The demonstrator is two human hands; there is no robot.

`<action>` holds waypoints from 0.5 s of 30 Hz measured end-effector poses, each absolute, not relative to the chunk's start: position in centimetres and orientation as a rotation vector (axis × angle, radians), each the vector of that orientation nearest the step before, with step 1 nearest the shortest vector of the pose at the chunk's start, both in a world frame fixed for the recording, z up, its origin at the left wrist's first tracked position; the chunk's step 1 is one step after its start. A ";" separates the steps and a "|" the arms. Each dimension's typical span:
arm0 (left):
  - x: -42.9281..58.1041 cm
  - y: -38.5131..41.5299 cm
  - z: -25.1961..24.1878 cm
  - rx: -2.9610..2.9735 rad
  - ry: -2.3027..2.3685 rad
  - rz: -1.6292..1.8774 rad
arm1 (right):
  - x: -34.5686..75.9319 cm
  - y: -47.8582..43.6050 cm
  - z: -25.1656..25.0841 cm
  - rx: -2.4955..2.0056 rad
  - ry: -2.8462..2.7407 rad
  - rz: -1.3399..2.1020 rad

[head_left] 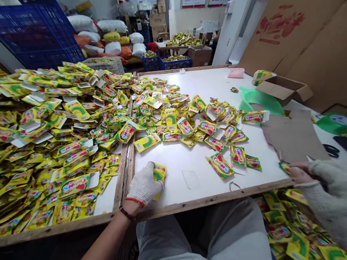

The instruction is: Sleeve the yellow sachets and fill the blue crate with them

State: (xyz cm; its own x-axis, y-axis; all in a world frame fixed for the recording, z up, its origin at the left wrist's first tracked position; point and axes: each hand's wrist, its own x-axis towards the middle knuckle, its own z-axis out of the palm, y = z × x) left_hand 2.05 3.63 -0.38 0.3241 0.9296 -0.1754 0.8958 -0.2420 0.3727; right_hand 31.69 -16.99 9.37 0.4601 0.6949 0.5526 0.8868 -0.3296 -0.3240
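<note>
My left hand (145,185), in a white knit glove with a red cuff edge, is closed on a small yellow-green box (159,172) low over the white tabletop (182,179), by the wooden divider. The glove covers most of that box. Ahead of it lies a loose pile of similar boxes (171,119) and small pouches, many boxes with white end flaps sticking out. Several separate boxes (220,165) are to the right. My right hand is not in view. At the right edge, a co-worker's bare fingers (302,173), under fuzzy pale sleeves, hold a small green-yellow packet (285,168).
A large heap of yellow boxes (76,110) and pouches fills the left, beyond the wooden divider (124,170). On the right are a green basin (260,100), an open carton (285,86), grey cardboard (291,134), black scissors (332,150) and a green scale (337,122). Filled packets (295,233) lie below the table edge.
</note>
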 end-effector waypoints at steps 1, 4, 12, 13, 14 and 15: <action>2.5 3.2 -0.4 2.139 1.557 0.210 | 31.0 -16.7 8.7 -2.084 -1.290 -0.307; 4.0 1.6 0.0 1.758 1.384 0.473 | 27.2 -13.9 4.9 -1.883 -1.288 0.086; 6.0 -1.2 1.3 1.120 0.735 0.726 | 20.4 -7.3 -0.6 -1.491 -1.094 0.771; 6.1 -1.4 1.1 1.085 0.675 0.712 | 20.5 -7.0 -0.5 -1.460 -1.106 0.813; 6.2 -1.4 0.9 1.042 0.622 0.694 | 20.6 -6.7 -0.3 -1.427 -1.154 0.848; 6.3 -1.5 0.7 0.997 0.578 0.679 | 20.8 -6.5 -0.1 -1.394 -1.221 0.877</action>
State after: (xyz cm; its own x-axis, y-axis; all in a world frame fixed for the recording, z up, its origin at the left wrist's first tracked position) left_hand 6.33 -1.49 0.69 0.6580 0.7418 -0.1298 -0.2463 0.3748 0.8938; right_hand 20.82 -6.54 -0.10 0.2146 0.9712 0.1033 0.2124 0.0569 -0.9755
